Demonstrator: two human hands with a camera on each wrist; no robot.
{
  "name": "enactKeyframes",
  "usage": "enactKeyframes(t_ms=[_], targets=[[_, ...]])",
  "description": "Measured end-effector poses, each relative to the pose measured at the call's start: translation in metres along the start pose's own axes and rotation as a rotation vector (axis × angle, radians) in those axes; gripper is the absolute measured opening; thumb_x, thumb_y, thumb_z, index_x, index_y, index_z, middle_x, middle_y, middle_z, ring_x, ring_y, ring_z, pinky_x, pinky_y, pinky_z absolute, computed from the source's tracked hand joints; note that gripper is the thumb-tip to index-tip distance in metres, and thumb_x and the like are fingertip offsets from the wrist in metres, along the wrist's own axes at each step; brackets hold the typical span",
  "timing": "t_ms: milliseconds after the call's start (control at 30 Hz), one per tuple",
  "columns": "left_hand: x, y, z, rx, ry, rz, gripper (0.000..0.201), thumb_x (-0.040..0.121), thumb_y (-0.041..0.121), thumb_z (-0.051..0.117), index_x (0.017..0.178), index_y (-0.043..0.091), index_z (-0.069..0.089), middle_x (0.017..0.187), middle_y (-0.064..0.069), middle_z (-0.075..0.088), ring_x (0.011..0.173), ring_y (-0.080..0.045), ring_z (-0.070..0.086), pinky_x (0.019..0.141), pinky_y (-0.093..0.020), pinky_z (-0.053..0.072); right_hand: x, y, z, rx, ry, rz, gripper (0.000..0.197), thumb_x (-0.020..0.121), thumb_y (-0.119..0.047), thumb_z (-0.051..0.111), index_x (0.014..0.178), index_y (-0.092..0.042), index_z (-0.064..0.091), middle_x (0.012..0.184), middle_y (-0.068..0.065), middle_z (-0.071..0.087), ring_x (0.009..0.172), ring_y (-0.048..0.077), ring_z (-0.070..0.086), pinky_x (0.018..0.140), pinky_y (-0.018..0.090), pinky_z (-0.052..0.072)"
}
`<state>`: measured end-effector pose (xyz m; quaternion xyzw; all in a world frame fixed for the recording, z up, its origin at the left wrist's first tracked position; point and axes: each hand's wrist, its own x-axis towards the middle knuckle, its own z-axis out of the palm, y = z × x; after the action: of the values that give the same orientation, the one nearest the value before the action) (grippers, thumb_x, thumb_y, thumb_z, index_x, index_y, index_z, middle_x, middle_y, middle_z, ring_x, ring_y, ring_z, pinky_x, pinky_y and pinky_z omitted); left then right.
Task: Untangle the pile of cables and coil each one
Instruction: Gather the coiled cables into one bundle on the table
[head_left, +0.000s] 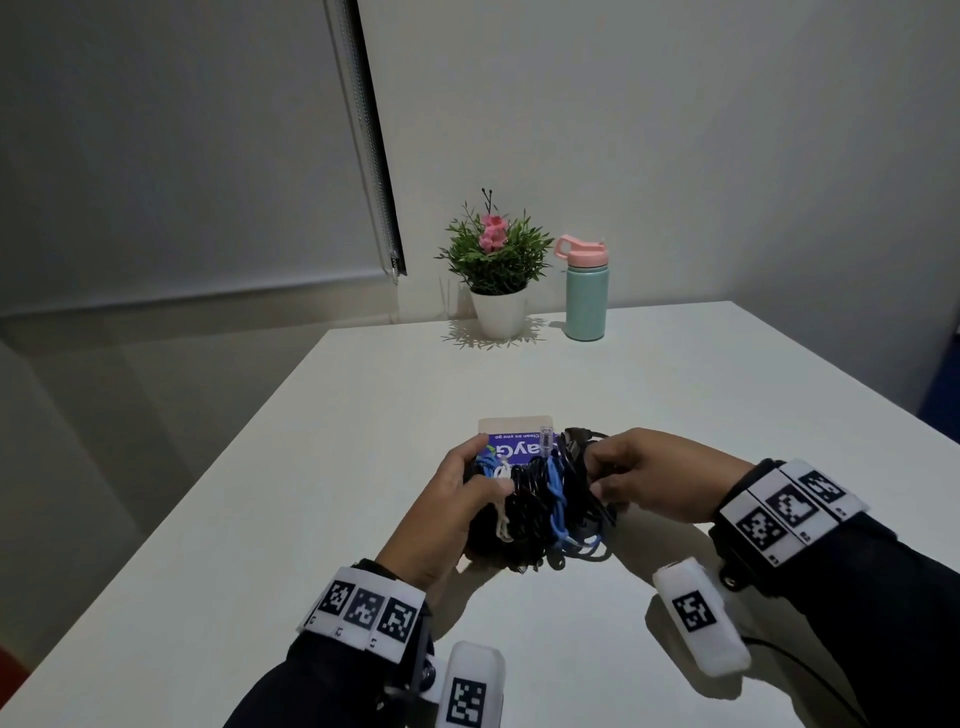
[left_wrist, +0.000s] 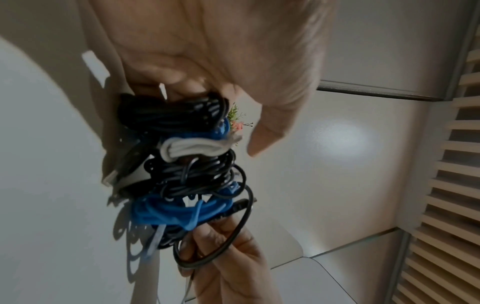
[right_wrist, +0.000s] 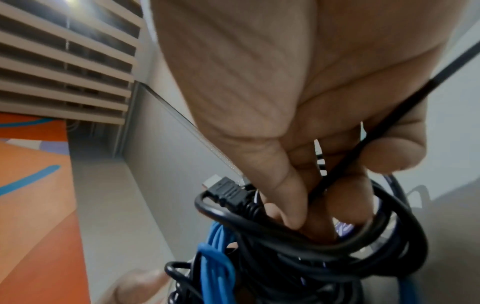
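A tangled bundle of cables (head_left: 540, 506), black, blue and white, is held just above the white table (head_left: 675, 395) between both hands. My left hand (head_left: 462, 499) grips its left end, thumb across the white cable (head_left: 503, 512). My right hand (head_left: 631, 480) grips the right end with fingers curled into the black loops. In the left wrist view the bundle (left_wrist: 187, 168) hangs below my left hand (left_wrist: 221, 67), blue cable (left_wrist: 176, 211) low down. In the right wrist view my right hand's fingers (right_wrist: 293, 197) hook inside a black cable loop (right_wrist: 324, 236), beside a black plug (right_wrist: 230, 195) and blue cable (right_wrist: 215, 257).
A blue-printed card (head_left: 519, 441) lies on the table behind the bundle. A potted plant (head_left: 496, 270) and a teal bottle with a pink lid (head_left: 586, 291) stand at the table's far edge. The table's left edge drops to the floor.
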<state>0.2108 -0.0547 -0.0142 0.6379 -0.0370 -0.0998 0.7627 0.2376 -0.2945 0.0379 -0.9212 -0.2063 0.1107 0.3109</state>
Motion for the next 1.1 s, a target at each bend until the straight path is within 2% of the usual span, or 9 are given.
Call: enactKeyframes(t_ms=[67,133,267,400,500,667,833,967,1100], targets=[[0.002,0.002,-0.005,-0.023,-0.018,-0.023,0.053,0.074,0.026,0.054,0.122,0.047,0.064,0.116,-0.007,0.072,0.086,-0.033,0.065,0.070,-0.044,0.053,0.001,0.003,0.000,0.051,-0.001,0.005,0.011,0.090,-0.005,0.061,0.085,-0.011,0.069,0.074,-0.003,0.065,0.064,0.002,0.054,0.063,0.014,0.041],[0.003,0.002,-0.013,-0.011,-0.031,-0.006,0.056,0.075,0.032,0.048,0.126,0.045,0.065,0.112,-0.020,0.062,0.082,-0.038,0.052,0.066,-0.039,0.042,0.003,0.006,0.000,0.064,0.011,0.009,0.016,0.090,-0.005,0.062,0.085,-0.016,0.073,0.079,-0.001,0.070,0.071,0.002,0.057,0.071,0.022,0.045],[0.003,0.003,-0.022,0.080,-0.076,-0.013,0.056,0.082,0.033,0.041,0.133,0.049,0.059,0.101,-0.016,0.056,0.074,-0.036,0.048,0.060,-0.036,0.027,0.003,0.006,0.000,0.060,0.029,0.004,0.019,0.091,-0.006,0.062,0.088,-0.020,0.075,0.090,0.000,0.074,0.087,0.012,0.065,0.089,0.031,0.048],[0.008,0.002,-0.024,0.104,-0.116,-0.037,0.086,0.062,0.005,0.039,0.138,0.040,0.054,0.097,-0.020,0.067,0.069,-0.034,0.049,0.057,-0.035,0.035,0.004,0.007,-0.003,0.014,0.062,0.000,0.023,0.091,-0.002,0.059,0.085,-0.018,0.073,0.088,0.002,0.073,0.083,0.015,0.064,0.088,0.032,0.049],[0.009,0.001,-0.022,0.085,-0.147,-0.030,0.089,0.062,-0.002,0.040,0.142,0.035,0.051,0.095,-0.015,0.068,0.065,-0.031,0.051,0.057,-0.036,0.043,0.005,0.006,-0.003,0.006,0.076,-0.006,0.023,0.089,0.001,0.058,0.087,-0.016,0.074,0.088,0.003,0.073,0.083,0.016,0.064,0.086,0.031,0.050],[0.009,0.000,-0.025,0.026,-0.245,-0.021,0.078,0.076,-0.008,0.053,0.142,0.033,0.052,0.094,-0.017,0.066,0.067,-0.032,0.050,0.057,-0.037,0.045,0.009,0.008,-0.001,0.014,0.097,-0.034,0.033,0.084,0.002,0.061,0.070,-0.026,0.071,0.072,-0.002,0.069,0.067,0.003,0.056,0.070,0.023,0.046],[0.010,-0.009,-0.028,-0.087,-0.286,0.015,0.064,0.090,-0.015,0.058,0.141,0.023,0.056,0.096,-0.024,0.060,0.066,-0.033,0.053,0.058,-0.038,0.050,0.011,0.012,0.001,0.042,0.128,-0.026,0.026,0.084,-0.002,0.067,0.072,-0.025,0.074,0.065,-0.011,0.068,0.061,0.001,0.057,0.067,0.023,0.048],[0.013,-0.011,-0.031,-0.094,-0.233,0.013,0.060,0.088,-0.016,0.061,0.135,0.021,0.062,0.109,-0.027,0.044,0.083,-0.048,0.032,0.063,-0.040,0.048,0.009,0.009,0.000,0.050,0.101,-0.039,0.022,0.084,-0.001,0.067,0.077,-0.021,0.076,0.078,0.002,0.073,0.067,0.007,0.061,0.071,0.029,0.052],[0.013,-0.011,-0.032,-0.127,-0.230,0.024,0.059,0.085,-0.016,0.065,0.133,0.019,0.063,0.109,-0.032,0.045,0.083,-0.047,0.040,0.061,-0.044,0.051,0.005,0.007,-0.002,0.004,0.055,-0.044,0.027,0.082,0.003,0.062,0.086,-0.019,0.076,0.082,-0.002,0.074,0.073,0.005,0.062,0.076,0.027,0.052]])
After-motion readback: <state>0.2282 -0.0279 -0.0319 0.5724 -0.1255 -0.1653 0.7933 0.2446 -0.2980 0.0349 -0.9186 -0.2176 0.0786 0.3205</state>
